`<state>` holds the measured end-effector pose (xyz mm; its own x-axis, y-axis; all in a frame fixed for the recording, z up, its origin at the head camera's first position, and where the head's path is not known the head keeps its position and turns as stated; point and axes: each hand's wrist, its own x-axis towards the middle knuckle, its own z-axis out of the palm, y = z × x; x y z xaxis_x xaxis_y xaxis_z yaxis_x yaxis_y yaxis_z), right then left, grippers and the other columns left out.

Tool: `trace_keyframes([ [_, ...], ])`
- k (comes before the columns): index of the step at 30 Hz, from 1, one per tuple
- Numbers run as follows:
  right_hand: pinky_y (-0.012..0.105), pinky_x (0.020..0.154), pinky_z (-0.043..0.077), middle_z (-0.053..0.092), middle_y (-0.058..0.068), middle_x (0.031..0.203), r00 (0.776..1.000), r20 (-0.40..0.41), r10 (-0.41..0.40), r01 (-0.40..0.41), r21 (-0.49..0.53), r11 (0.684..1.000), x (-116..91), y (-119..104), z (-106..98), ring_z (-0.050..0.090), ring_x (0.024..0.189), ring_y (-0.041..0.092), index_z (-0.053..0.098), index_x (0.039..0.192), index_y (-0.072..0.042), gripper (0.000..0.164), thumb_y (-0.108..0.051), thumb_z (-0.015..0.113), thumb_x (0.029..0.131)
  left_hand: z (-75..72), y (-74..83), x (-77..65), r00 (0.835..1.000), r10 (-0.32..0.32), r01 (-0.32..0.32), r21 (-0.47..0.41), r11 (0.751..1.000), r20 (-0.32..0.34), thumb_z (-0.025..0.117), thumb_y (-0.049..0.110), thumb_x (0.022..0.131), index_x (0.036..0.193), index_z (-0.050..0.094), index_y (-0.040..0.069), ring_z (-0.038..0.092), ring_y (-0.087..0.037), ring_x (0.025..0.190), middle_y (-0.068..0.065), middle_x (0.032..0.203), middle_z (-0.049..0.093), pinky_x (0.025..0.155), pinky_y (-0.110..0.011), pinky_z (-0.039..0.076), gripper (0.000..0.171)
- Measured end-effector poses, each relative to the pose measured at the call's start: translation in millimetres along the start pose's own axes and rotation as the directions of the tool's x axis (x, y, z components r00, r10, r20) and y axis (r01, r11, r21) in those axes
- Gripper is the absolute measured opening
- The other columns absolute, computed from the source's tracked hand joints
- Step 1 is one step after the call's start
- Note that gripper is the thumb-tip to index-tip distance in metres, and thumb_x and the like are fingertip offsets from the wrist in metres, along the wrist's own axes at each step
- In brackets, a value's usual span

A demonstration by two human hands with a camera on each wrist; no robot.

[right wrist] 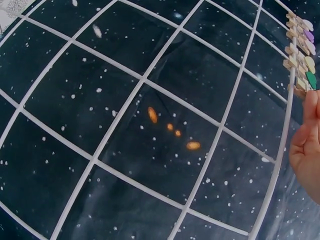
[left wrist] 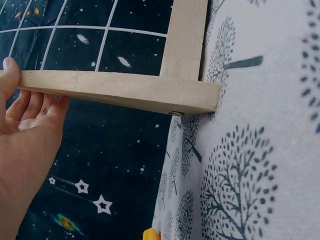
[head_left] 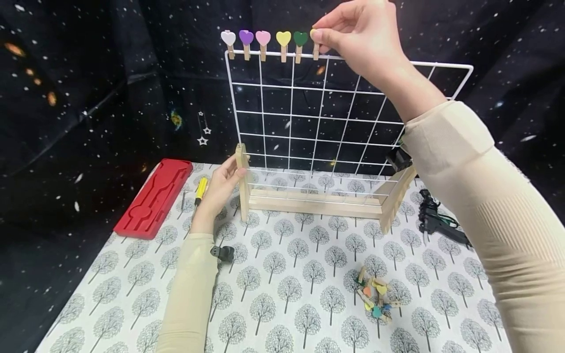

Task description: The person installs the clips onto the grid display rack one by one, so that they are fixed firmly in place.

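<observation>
A white wire grid (head_left: pixel 309 117) stands upright in a wooden stand (head_left: pixel 315 205). Along its top wire sits a row of heart clothespins: white, purple, pink, yellow (head_left: pixel 283 38) and dark green (head_left: pixel 300 39). To the right of the green one, my right hand (head_left: pixel 364 37) pinches another wooden clothespin (head_left: pixel 316 51) at the top wire; its heart, mostly hidden by the fingers, shows a bit of yellow. My left hand (head_left: pixel 220 185) grips the left upright (left wrist: pixel 115 90) of the stand, thumb on one side and fingers on the other.
Several loose heart clothespins (head_left: pixel 374 299) lie in a pile at the front right of the tree-print cloth (head_left: pixel 273 294). At left are a red molded tray (head_left: pixel 152 201) and a yellow-handled screwdriver (head_left: pixel 201 189). A black glue gun (head_left: pixel 441 225) lies at right, partly behind the right sleeve.
</observation>
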<state>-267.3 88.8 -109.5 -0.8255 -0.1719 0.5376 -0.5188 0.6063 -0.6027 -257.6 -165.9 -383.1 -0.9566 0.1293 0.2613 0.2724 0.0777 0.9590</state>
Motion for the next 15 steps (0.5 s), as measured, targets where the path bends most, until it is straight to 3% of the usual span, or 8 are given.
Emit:
trace_keyframes([
  [9,0.013,0.062,0.044,0.068,-0.006,0.075,0.999,0.022,0.038,-0.037,-0.019,0.999,-1,6,2,0.061,0.067,0.000,0.068,0.091,-0.010,0.026,-0.030,0.066,0.074,-3.2,-20.2,8.0,1.000,0.029,-0.029,0.021,0.999,-0.009,0.053,0.031,0.085,0.132,0.036,0.023,0.031,-0.008,0.125,-0.002,0.132,0.042,0.105,-0.026,0.024,0.051],
  [15,0.013,0.059,0.040,0.068,-0.006,0.076,0.998,0.037,0.057,-0.058,0.026,0.998,-2,7,3,0.062,0.069,0.000,0.068,0.095,-0.011,0.030,-0.032,0.067,0.073,-3.3,-18.7,7.6,0.999,0.033,-0.033,0.004,0.999,0.003,0.052,0.028,0.086,0.133,0.035,0.021,0.029,-0.009,0.126,-0.003,0.133,0.041,0.106,-0.026,0.023,0.051],
])
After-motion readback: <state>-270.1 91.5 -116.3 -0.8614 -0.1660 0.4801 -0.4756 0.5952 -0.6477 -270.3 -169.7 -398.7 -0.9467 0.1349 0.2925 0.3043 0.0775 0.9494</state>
